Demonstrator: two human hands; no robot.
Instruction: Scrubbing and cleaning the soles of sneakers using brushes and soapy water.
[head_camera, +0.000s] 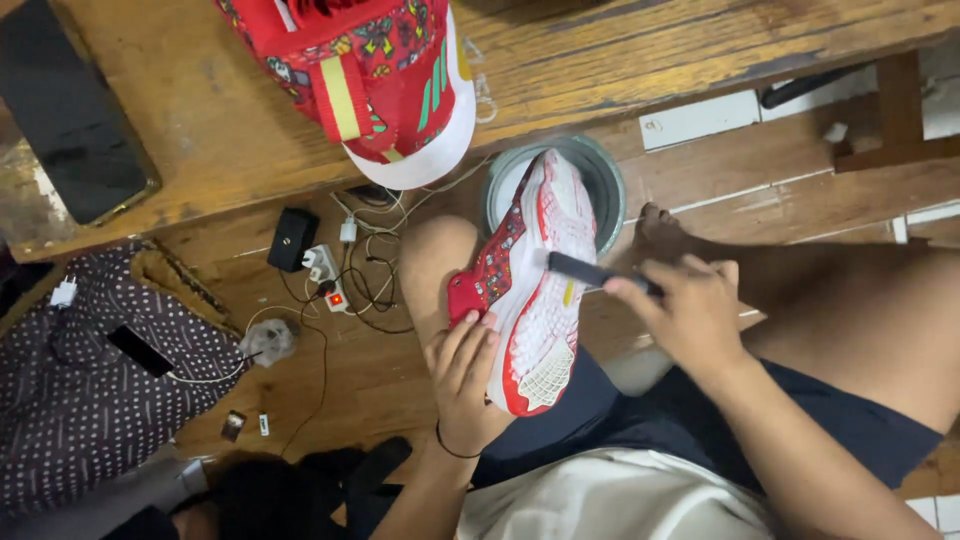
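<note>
Wooden floorboards (760, 170) fill the view from above, with a worn wooden table (200, 120) across the top edge. You are seated, bare knees apart, and a round grey basin (608, 180) stands on the floor between your legs.

Your left hand (462, 375) grips a red and white sneaker (535, 290) by its heel end, fingers curled around the red side and pressed together, holding it sole up and slanted with the toe over the basin. Your right hand (690, 310) is closed around the handle of a dark brush (585, 270), fingers wrapped tightly, with the brush head resting on the white patterned sole near the middle.

Judging by this, the scrubbing of the sole is under way. The sole looks mostly white, though you cannot tell from here how much dirt is left. The matching second sneaker (390, 80) sits on the table edge just above the basin, away from both hands; whether it has been cleaned cannot be told.

To your left on the floor lie a tangle of white cables with a power strip (335, 280), a small black box (292, 238) and a dotted dark cloth (90, 400). A dark phone (70, 110) rests on the table.
</note>
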